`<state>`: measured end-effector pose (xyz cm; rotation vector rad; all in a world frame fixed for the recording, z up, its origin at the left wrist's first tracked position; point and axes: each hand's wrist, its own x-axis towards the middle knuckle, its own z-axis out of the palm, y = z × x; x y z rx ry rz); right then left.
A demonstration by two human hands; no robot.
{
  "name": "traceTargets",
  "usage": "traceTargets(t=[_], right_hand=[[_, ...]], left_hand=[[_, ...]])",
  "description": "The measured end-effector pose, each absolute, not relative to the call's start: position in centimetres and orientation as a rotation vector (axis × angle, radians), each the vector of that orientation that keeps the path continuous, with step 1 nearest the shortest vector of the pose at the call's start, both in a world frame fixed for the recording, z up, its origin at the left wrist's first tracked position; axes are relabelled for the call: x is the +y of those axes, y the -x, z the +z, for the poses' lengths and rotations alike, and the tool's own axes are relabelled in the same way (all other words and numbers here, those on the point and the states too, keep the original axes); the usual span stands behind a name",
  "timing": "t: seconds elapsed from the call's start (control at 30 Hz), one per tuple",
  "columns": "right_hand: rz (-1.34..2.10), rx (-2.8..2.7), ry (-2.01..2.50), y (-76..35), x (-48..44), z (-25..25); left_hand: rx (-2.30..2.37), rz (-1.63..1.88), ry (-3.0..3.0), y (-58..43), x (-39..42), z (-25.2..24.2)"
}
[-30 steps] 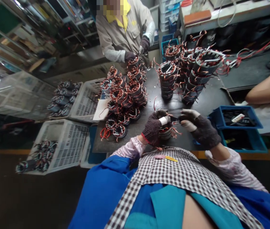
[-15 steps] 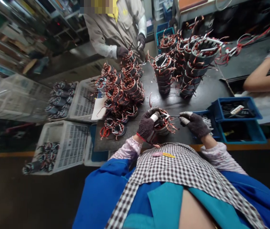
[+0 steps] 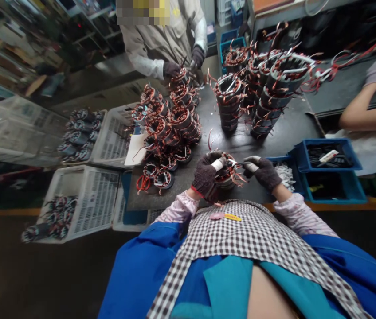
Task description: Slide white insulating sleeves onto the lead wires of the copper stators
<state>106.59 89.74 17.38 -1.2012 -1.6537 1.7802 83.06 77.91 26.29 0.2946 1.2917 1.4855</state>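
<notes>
A motor stator [image 3: 225, 180] with copper windings and loose wire ends stands on the dark table in front of me. My left hand [image 3: 207, 173], in a dark knit glove with white-wrapped fingertips, grips its left side; the thumb lies over the top windings. My right hand [image 3: 264, 172], gloved the same way, is closed in a pinch just right of the stator, by its lead wires. A thin dark sleeve seems to be between those fingertips, mostly hidden. Red-handled scissors [image 3: 143, 183] lie to the left, beside a small stator [image 3: 163, 179].
Stacked stators [image 3: 229, 102] rise behind the work, with more stators [image 3: 181, 119] at left. Blue bins [image 3: 327, 155] hold black pieces; another bin has white pieces [image 3: 285, 175]. White crates [image 3: 98, 199] flank the table. A co-worker [image 3: 168, 44] handles stators opposite; another person's arm [image 3: 367, 102] shows at right.
My right hand has moved left, closer to the stator, and the thin dark length between them shows less. My left hand keeps its grip. The view has shifted slightly.
</notes>
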Motion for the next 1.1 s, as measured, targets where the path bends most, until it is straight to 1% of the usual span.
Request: traceTargets(t=[0.1,0.33,0.57,0.8,0.87,0.97,1.03,1.1], right_hand=[[1.794,-1.759,1.151,-105.7,89.3,18.0],[1.487,-1.929,1.168,-103.1,88.2,18.2],[1.375,-2.149,1.084,-103.5,89.2,19.0],[1.308,-2.309,1.054,-102.4,90.5,19.0],[1.243,-2.280,1.099,-103.2,90.6,20.1],[1.126,-2.110,1.159,-104.5,90.0,23.0],[1.134,-2.063,1.085,-104.6,89.1,25.2],[1.131,-2.132,0.977,-104.2,88.3,27.0]], left_hand=[[1.317,1.429,-0.394,-82.8,77.8,26.7],[1.395,1.372,-0.420,-82.3,78.3,27.5],[1.387,1.396,-0.382,-82.6,78.6,28.1],[1.395,1.344,-0.397,-82.5,78.8,28.2],[1.399,1.326,-0.398,-82.3,78.9,28.6],[1.387,1.321,-0.394,-82.5,79.0,29.3],[1.360,1.330,-0.410,-83.0,79.2,29.8],[1.324,1.348,-0.445,-83.5,79.4,30.1]])
